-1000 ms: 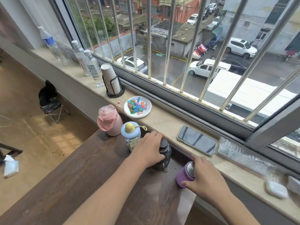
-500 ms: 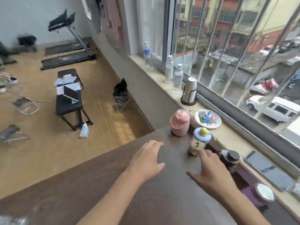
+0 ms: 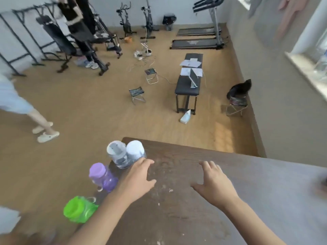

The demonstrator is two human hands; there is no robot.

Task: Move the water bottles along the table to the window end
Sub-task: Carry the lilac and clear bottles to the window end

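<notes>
While both hands point(image 3: 136, 181) point(image 3: 215, 183) spread empty, four bottles point(image 3: 103, 176) line the table point(image 3: 230, 200) edge

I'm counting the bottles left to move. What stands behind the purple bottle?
Two clear bottles stand side by side at the table corner. The left hand covers their bases.

Bright daylight from right — motion blur, edges smeared, wide-angle bend.

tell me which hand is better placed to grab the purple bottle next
Left. The left hand hovers open right beside the purple bottle at the table's left edge; the right hand is open farther right.
</notes>
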